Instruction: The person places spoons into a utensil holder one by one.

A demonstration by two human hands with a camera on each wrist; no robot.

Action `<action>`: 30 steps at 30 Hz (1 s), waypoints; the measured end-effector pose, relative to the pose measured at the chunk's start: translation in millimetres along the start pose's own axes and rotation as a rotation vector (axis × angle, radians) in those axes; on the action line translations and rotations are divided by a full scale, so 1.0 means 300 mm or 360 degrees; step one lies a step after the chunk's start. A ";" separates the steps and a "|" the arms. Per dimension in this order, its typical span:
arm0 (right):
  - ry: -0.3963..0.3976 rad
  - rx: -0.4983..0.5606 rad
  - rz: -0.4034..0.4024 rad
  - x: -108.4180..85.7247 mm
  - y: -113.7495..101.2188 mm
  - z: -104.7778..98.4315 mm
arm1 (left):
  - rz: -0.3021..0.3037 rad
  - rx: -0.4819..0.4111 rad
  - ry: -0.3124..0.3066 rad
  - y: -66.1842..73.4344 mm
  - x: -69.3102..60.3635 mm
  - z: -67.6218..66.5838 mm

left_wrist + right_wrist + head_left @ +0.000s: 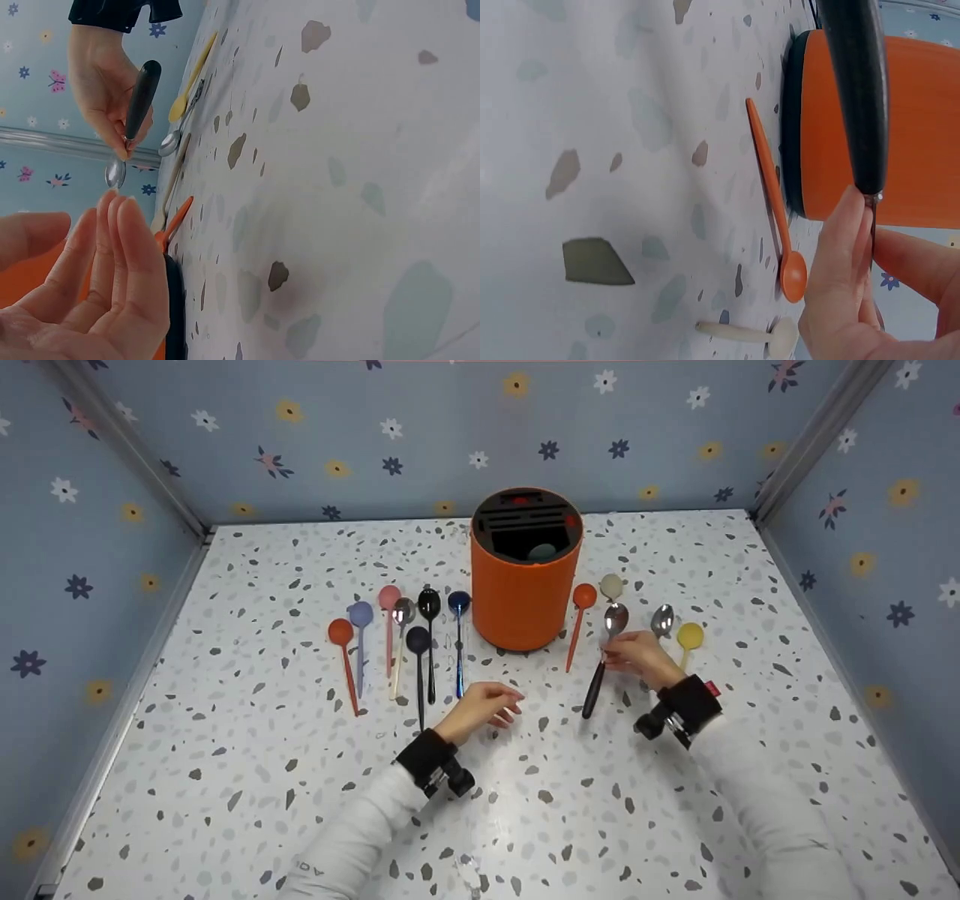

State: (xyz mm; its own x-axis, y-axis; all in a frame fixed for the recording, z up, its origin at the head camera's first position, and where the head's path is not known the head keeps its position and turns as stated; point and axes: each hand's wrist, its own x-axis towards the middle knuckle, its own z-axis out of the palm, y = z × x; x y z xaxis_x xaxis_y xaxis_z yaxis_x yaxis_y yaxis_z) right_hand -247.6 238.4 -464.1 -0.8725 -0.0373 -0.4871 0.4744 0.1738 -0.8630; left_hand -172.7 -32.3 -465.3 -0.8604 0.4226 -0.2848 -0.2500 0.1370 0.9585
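The right hand point(637, 654) pinches a metal spoon with a black handle point(594, 690) at its neck, bowl pointing away. The right wrist view shows the thumb and fingers point(840, 270) on the metal just past the black handle point(859, 97), above the table. Over the table in front of the orange container point(525, 600), the left hand point(484, 709) holds nothing, its fingers loosely bent. In the left wrist view the left hand point(97, 292) appears close up, with the right hand point(109, 90) and its spoon point(141, 101) beyond.
Left of the container lie several spoons, among them a red one point(341, 632), a pink one point(390, 597) and a blue one point(459, 601). To its right are an orange spoon point(584, 595), a cream one point(611, 586), a metal one point(662, 620) and a yellow one point(690, 635).
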 end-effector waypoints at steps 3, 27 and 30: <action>-0.0023 0.0045 -0.0003 -0.008 0.002 0.020 | -0.0009 -0.0031 0.0001 0.002 0.001 0.005; -0.0171 0.0280 -0.0080 -0.085 0.037 0.167 | -0.0139 -0.0162 -0.0085 -0.091 0.070 0.055; -0.0191 0.0322 -0.0104 -0.090 0.044 0.179 | -0.0146 -0.0171 -0.0097 -0.092 0.070 0.060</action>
State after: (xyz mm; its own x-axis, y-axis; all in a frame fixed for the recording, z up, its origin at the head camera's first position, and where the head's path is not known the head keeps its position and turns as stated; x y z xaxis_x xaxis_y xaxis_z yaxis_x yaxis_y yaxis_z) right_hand -211.7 188.9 -469.5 -0.8876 -0.1608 -0.4316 0.4419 -0.0333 -0.8965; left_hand -175.9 -11.2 -497.9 -0.8040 0.4670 -0.3681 -0.3750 0.0822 0.9234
